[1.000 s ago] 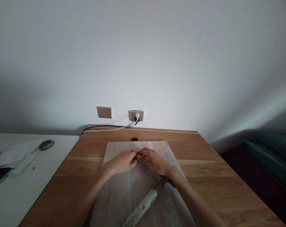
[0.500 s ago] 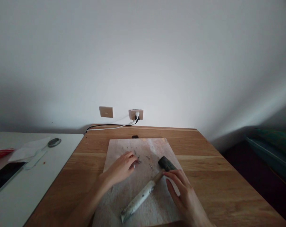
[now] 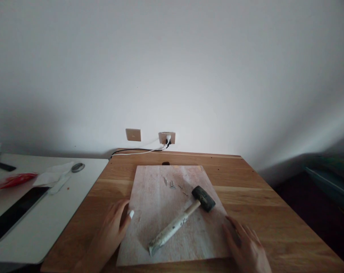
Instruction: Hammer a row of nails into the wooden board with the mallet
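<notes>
A pale wooden board [image 3: 160,197] lies on the brown wooden table [image 3: 263,212]. A mallet [image 3: 183,218] with a black head and a worn light handle rests diagonally on the board. Several small nails [image 3: 173,184] lie scattered near the board's far part. My left hand [image 3: 112,227] rests at the board's left edge, thumb on the board and fingers loosely apart, holding nothing. My right hand [image 3: 245,246] lies at the board's near right corner with fingers spread, empty.
A white table [image 3: 46,223] stands to the left with a dark tablet [image 3: 15,212], a red item [image 3: 14,180], white paper and a small round object. Behind the table, a wall socket [image 3: 166,137] holds plugs with cables. Dark floor lies to the right.
Both hands have drawn back from the nails at the middle of the board to its left edge and right corner. The view has shifted so the board and mallet show in full.
</notes>
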{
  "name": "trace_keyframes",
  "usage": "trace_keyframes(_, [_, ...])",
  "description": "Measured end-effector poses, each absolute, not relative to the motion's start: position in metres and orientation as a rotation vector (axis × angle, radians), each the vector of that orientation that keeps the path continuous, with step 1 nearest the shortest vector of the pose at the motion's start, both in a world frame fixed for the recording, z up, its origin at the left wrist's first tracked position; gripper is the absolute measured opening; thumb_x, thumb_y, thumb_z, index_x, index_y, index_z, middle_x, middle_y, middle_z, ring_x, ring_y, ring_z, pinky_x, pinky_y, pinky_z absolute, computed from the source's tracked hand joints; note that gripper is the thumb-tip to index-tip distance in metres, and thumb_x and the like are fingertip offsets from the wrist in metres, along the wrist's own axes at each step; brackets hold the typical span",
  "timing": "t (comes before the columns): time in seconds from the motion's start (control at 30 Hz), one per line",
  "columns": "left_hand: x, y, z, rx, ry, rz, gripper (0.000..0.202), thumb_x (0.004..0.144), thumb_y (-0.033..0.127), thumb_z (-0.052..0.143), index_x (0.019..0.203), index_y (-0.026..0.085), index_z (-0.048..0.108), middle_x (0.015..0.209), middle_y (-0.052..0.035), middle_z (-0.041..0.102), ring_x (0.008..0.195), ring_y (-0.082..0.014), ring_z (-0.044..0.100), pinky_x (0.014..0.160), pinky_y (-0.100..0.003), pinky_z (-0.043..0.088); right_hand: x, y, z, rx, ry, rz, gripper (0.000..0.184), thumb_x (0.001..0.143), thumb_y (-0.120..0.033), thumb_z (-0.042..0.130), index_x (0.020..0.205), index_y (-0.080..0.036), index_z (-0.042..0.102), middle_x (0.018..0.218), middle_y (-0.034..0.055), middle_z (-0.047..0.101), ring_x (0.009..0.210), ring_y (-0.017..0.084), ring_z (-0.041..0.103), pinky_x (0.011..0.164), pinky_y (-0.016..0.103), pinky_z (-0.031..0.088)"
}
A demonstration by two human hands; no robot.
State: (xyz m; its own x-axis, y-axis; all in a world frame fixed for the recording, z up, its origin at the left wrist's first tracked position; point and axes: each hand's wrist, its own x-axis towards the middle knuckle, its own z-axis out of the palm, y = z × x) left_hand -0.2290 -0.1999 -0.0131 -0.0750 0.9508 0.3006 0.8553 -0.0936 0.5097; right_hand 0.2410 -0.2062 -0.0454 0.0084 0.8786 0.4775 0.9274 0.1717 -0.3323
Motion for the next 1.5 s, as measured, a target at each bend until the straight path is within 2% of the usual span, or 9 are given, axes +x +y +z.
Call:
trace_keyframes(0.17, [-0.225,-0.223,-0.013,1.78,2.016,0.97,0.043,0.089,0.037,0.052,0.126,0.023,0.066,0.124,-0.0111,0.076,0.12,-0.0326,0.071,0.108,-0.052,0.057,0.217,-0.212,-0.041,-1.746,-1.715,0.076,0.047,0.103,-0.061,0.048,0.115,-0.024,0.074,0.105,0.0108,0.081,0.089,0.03,0.079,0.081,0.043,0.065])
trace_keyframes(0.37, [-0.263,-0.215,0.003,1.406,2.041,1.107,0.037,0.081,0.05,0.058,0.105,0.023,0.066,0.106,-0.0104,0.08,0.104,-0.0315,0.077,0.096,-0.046,0.062,0.169,-0.215,-0.029,-1.593,-1.763,0.277,0.039,0.103,-0.053,0.053,0.116,-0.025,0.076,0.105,0.0099,0.081,0.089,0.028,0.08,0.085,0.039,0.066])
trace_keyframes(0.6, [-0.319,-0.215,0.039,1.227,2.459,0.802,0.034,0.084,0.049,0.05,0.102,0.024,0.065,0.104,-0.0122,0.08,0.108,-0.0354,0.075,0.096,-0.048,0.058,0.103,-0.213,-0.015,-1.364,-2.003,0.524,0.029,0.102,-0.034,0.057,0.123,-0.024,0.074,0.111,0.0093,0.081,0.098,0.024,0.08,0.087,0.032,0.066])
trace_keyframes(0.83, [-0.363,-0.216,0.055,1.213,2.678,0.589,0.035,0.089,0.049,0.047,0.104,0.023,0.065,0.09,-0.0104,0.076,0.098,-0.0391,0.073,0.087,-0.045,0.054,0.042,-0.214,-0.009,-1.223,-2.05,0.651,0.033,0.096,-0.025,0.057,0.125,-0.022,0.074,0.118,0.0133,0.08,0.109,0.029,0.078,0.095,0.04,0.065])
trace_keyframes(0.97, [-0.373,-0.224,0.051,1.314,2.646,0.665,0.034,0.09,0.052,0.049,0.107,0.027,0.063,0.096,-0.0076,0.076,0.103,-0.0411,0.07,0.086,-0.047,0.051,0.041,-0.208,-0.002,-1.215,-2.062,0.748,0.035,0.097,-0.026,0.058,0.13,-0.022,0.071,0.125,0.0132,0.078,0.116,0.028,0.076,0.101,0.04,0.063])
trace_keyframes(1.1, [-0.374,-0.228,0.041,1.42,2.603,0.727,0.032,0.092,0.057,0.048,0.106,0.031,0.061,0.091,-0.0034,0.074,0.107,-0.0429,0.068,0.088,-0.05,0.051,0.05,-0.206,-0.003,-1.24,-2.044,0.727,0.034,0.098,-0.029,0.058,0.129,-0.023,0.071,0.129,0.0124,0.077,0.119,0.028,0.075,0.103,0.04,0.062])
trace_keyframes(1.23, [-0.372,-0.226,0.037,1.5,2.626,0.722,0.031,0.092,0.054,0.047,0.108,0.031,0.06,0.09,-0.005,0.075,0.107,-0.0444,0.067,0.092,-0.054,0.051,0.055,-0.208,-0.006,-1.259,-2.044,0.722,0.035,0.099,-0.031,0.057,0.13,-0.023,0.071,0.131,0.0128,0.076,0.119,0.028,0.075,0.105,0.039,0.061])
trace_keyframes(1.4, [-0.371,-0.219,0.048,1.413,2.687,0.451,0.044,0.094,0.049,0.04,0.119,0.018,0.059,0.107,-0.0144,0.077,0.106,-0.0412,0.07,0.093,-0.048,0.053,0.054,-0.206,-0.002,-1.274,-2.056,0.771,0.035,0.1,-0.032,0.055,0.129,-0.021,0.072,0.126,0.0138,0.078,0.116,0.028,0.076,0.102,0.039,0.062])
trace_keyframes(1.5, [-0.372,-0.216,0.056,1.337,2.691,0.383,0.042,0.096,0.048,0.038,0.12,0.02,0.058,0.106,-0.0114,0.078,0.102,-0.0358,0.073,0.09,-0.043,0.054,0.051,-0.204,0.002,-1.247,-2.066,0.822,0.034,0.101,-0.032,0.054,0.127,-0.022,0.072,0.123,0.0132,0.079,0.113,0.027,0.077,0.1,0.036,0.063])
